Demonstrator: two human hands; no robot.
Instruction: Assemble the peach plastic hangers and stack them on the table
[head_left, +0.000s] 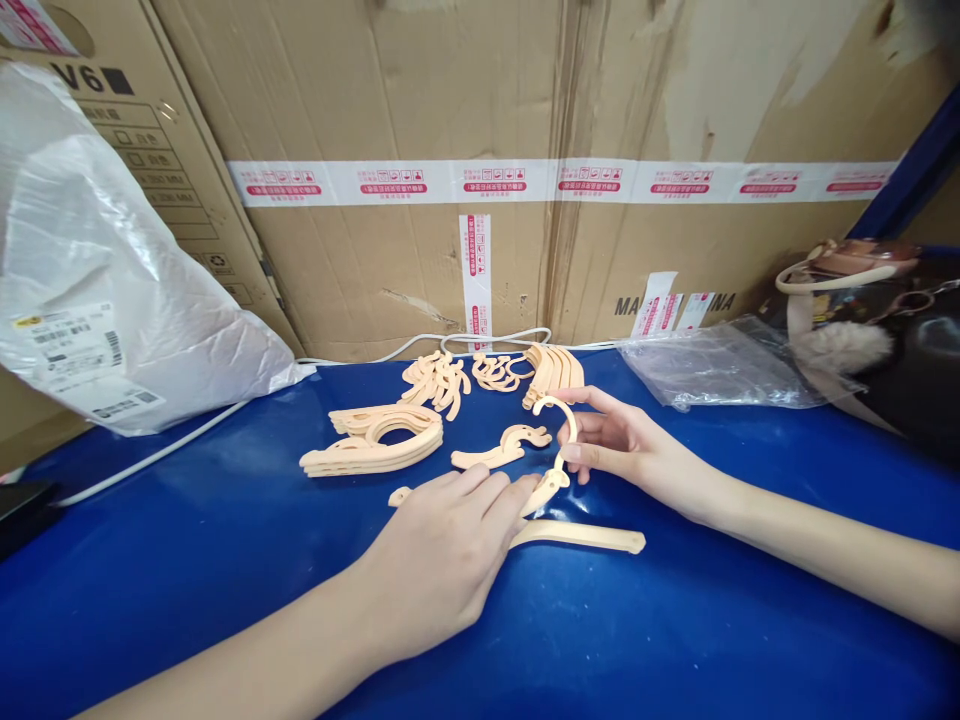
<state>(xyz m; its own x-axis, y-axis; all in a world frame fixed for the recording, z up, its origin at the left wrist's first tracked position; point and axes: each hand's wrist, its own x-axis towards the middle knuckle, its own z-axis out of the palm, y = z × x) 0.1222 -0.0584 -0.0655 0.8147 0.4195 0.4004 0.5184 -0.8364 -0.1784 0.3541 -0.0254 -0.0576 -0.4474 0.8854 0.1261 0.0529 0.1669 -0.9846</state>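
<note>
Head view: my left hand [442, 550] lies flat, fingers spread, pressing the peach plastic hanger [577, 537] onto the blue bench [225, 560], its long arm running rightward. My right hand [626, 445] pinches the hook [559, 420] just above; it's nearer.

Pale peach curved plastic hanger pieces [375, 440] lie on a glossy deep blue table surface [225, 580]. Behind stands a brown cardboard box [600, 80] banded with white tape printed in red [480, 182]. A translucent white plastic bag [112, 280] carries black-printed labels.
</note>
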